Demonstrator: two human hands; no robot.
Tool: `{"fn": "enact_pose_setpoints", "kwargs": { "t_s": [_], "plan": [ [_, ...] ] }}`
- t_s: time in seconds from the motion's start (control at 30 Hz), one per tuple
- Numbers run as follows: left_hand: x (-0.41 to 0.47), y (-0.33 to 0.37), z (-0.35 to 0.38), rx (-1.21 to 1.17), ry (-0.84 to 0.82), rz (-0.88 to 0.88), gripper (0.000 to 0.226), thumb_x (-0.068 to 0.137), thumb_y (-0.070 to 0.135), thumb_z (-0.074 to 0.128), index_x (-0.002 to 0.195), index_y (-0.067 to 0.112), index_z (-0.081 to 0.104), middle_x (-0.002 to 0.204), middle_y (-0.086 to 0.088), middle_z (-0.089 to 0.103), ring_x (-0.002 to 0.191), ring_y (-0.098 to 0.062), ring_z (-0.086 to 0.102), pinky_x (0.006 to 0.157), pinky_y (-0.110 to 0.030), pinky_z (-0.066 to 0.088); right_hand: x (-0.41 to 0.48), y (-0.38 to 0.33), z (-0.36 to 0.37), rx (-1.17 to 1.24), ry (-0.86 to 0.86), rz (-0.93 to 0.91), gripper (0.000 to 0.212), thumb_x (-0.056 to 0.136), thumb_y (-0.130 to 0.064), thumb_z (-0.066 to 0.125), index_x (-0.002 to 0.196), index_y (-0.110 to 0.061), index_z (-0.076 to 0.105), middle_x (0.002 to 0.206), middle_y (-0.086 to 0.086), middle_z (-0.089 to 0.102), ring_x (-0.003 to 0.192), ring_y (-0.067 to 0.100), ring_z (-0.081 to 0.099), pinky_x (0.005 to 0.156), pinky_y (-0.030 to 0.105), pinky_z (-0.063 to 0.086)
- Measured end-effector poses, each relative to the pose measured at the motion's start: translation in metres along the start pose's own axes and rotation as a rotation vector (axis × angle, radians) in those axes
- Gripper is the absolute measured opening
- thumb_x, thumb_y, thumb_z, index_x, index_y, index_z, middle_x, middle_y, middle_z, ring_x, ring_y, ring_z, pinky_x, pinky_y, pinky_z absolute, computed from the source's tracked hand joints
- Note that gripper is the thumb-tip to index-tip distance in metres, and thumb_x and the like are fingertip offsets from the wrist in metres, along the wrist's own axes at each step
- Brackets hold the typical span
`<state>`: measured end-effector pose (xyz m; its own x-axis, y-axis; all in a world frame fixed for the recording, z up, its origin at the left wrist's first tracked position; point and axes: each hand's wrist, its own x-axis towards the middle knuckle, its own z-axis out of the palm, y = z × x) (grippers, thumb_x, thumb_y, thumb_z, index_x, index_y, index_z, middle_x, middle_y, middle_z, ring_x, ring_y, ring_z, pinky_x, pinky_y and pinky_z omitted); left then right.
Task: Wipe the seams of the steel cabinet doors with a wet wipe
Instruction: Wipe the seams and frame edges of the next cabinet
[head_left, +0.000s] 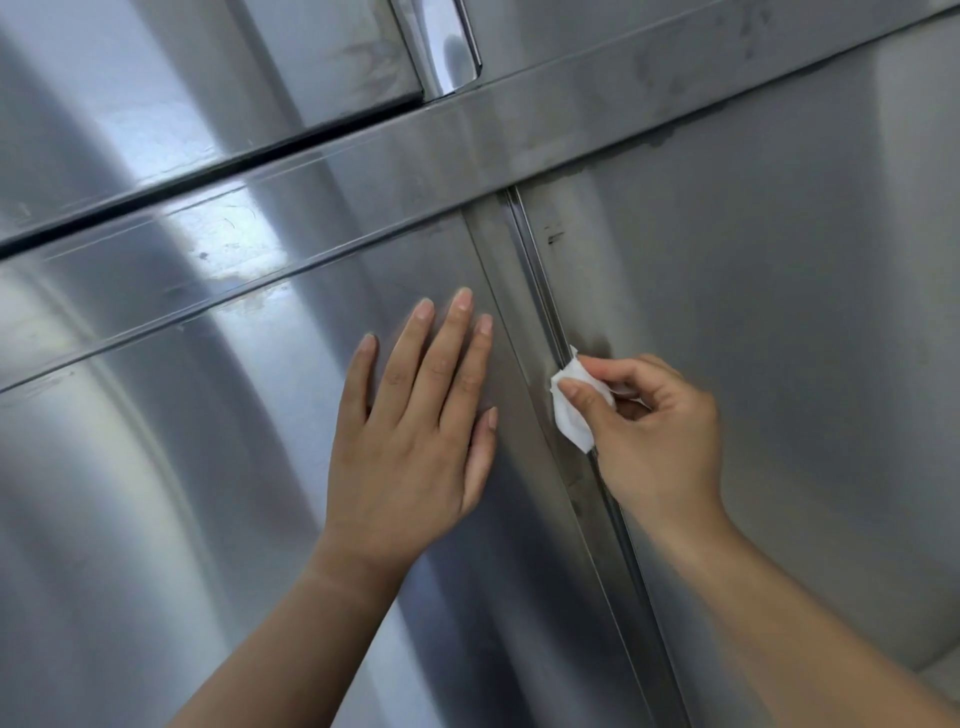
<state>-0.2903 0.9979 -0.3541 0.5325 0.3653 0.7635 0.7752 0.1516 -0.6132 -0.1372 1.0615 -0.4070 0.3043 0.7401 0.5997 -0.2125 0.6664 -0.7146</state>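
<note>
Right hand (655, 434) pinching wet wipe (570, 418) against vertical seam (540, 283); left hand (415, 447) pressing flat, fingers straight, on left door (197, 493).

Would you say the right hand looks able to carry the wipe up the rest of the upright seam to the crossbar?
Probably yes: the right hand pinches the wipe against the seam, and nothing crosses it above; the left hand rests flat beside it.
</note>
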Motion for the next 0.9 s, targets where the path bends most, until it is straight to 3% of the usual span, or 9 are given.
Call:
{"fn": "enact_pose_setpoints", "kwargs": {
  "t_s": [0.23, 0.43, 0.67, 0.9],
  "plan": [
    [0.000, -0.001, -0.001, -0.017, 0.006, 0.032, 0.058, 0.095, 0.036, 0.044, 0.145, 0.007, 0.040, 0.153, -0.008, 0.035, 0.140, -0.025, 0.035, 0.111, -0.050, 0.026, -0.014, 0.004, -0.006, 0.021, 0.010, 0.020, 0.027, 0.075, -0.011, 0.078, 0.083, -0.035, 0.070, 0.080, -0.011, 0.067, 0.072, 0.000, 0.064, 0.064, 0.007, 0.044],
    [-0.002, -0.002, 0.002, 0.017, 0.021, 0.062, 0.060, 0.094, 0.038, 0.047, 0.145, 0.006, 0.040, 0.152, -0.008, 0.036, 0.139, -0.022, 0.036, 0.112, -0.052, 0.025, 0.003, -0.002, -0.008, -0.049, -0.085, -0.006, 0.024, 0.073, -0.014, 0.080, 0.080, -0.035, 0.069, 0.079, -0.016, 0.067, 0.071, -0.001, 0.063, 0.064, 0.007, 0.045],
    [-0.002, -0.003, 0.003, 0.005, 0.027, 0.061, 0.063, 0.093, 0.043, 0.050, 0.144, 0.007, 0.042, 0.152, -0.008, 0.037, 0.138, -0.022, 0.036, 0.112, -0.051, 0.023, -0.019, 0.014, -0.012, -0.055, -0.015, -0.047, 0.033, 0.075, -0.011, 0.079, 0.081, -0.042, 0.067, 0.082, -0.016, 0.066, 0.072, 0.000, 0.064, 0.062, 0.004, 0.043],
    [-0.001, -0.003, 0.002, 0.006, 0.017, 0.059, 0.063, 0.093, 0.043, 0.050, 0.144, 0.007, 0.041, 0.152, -0.007, 0.037, 0.139, -0.022, 0.036, 0.111, -0.051, 0.023, -0.013, 0.018, -0.024, -0.129, -0.123, -0.028, 0.027, 0.072, -0.010, 0.080, 0.076, -0.033, 0.068, 0.077, -0.020, 0.064, 0.068, -0.001, 0.061, 0.061, 0.004, 0.041]
  ]
}}
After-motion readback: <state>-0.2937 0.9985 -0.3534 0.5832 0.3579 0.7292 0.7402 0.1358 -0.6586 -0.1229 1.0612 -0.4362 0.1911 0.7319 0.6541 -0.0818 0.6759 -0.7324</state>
